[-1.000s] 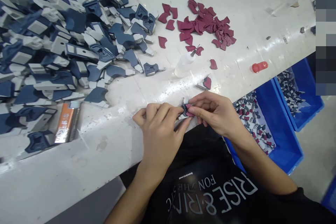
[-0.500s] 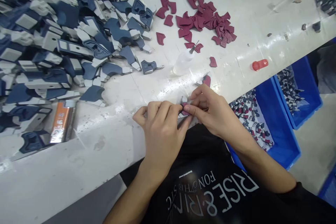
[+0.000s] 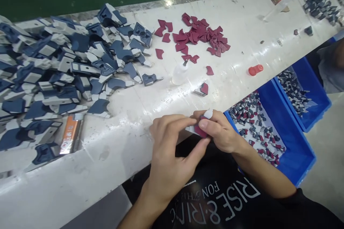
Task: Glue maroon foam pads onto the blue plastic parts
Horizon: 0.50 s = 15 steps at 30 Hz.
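My right hand (image 3: 219, 132) pinches a small maroon and light grey plastic part (image 3: 201, 131), its thumb pressed on top beside a pale tip. My left hand (image 3: 168, 150) is curved around the same part from the left, forefinger at its upper edge and thumb at its lower edge. Fingers partly cover the part. Beyond the hands, a similar grey and maroon piece (image 3: 202, 89) lies on the white table (image 3: 129, 125). A clear squeeze bottle with a thin dark nozzle (image 3: 180, 73) stands farther back, near a loose maroon piece (image 3: 210, 70).
Navy and grey parts (image 3: 80, 64) are heaped at left, beside an orange-labelled box (image 3: 69, 134). A maroon pile (image 3: 199, 34) lies at the back. There is a red plastic piece (image 3: 255, 69) at right. Blue bins (image 3: 298, 154) of small parts stand below the table edge.
Both hands have raised the part off the table toward my body and turned it, showing more of its maroon side. My left fingers have spread wider. The view has tilted up.
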Available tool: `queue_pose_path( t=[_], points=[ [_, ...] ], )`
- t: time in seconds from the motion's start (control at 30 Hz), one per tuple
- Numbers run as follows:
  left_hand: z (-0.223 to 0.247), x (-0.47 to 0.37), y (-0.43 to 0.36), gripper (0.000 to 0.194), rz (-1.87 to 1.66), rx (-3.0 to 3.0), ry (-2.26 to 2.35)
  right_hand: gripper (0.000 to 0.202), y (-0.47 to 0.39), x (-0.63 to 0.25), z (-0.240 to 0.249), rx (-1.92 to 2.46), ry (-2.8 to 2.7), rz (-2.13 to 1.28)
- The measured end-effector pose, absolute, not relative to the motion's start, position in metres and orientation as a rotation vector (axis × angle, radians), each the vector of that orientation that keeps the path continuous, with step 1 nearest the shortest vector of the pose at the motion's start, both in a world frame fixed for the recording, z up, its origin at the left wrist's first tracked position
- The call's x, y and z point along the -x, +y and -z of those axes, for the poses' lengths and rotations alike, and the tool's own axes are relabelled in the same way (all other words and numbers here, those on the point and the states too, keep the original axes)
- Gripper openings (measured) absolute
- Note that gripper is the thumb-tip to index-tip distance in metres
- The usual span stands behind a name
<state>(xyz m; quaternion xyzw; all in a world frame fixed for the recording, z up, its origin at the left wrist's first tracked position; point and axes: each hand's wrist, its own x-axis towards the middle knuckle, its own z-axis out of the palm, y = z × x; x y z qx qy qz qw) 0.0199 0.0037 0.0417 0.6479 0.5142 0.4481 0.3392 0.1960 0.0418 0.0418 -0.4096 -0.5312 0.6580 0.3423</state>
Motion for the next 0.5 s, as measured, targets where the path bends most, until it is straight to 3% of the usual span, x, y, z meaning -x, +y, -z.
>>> queue_pose_path(
  t=[0.07, 0.17, 0.27, 0.5],
  points=[
    [-0.0429, -0.0219, 0.0012, 0.034, -1.135, -1.451, 1.283, 0.040, 0.0384, -0.1937, -0.0423, 1.016, -1.351, -1.666],
    [-0.0450, -0.0236, 0.0013, 0.013, -0.994, -1.184, 1.154, 0.035, 0.0355, -0.1912, -0.0423, 1.009, -1.336, -1.636],
    [-0.0471, -0.0245, 0.0040, 0.024, -0.935, -1.138, 1.091, 0.041, 0.0352, -0.1914, -0.0419, 1.019, -1.368, -1.623],
    [-0.0488, -0.0263, 0.0074, 0.027, -0.873, -1.087, 1.024, 0.046, 0.0326, -0.1881, -0.0427, 1.017, -1.361, -1.538]
  ],
)
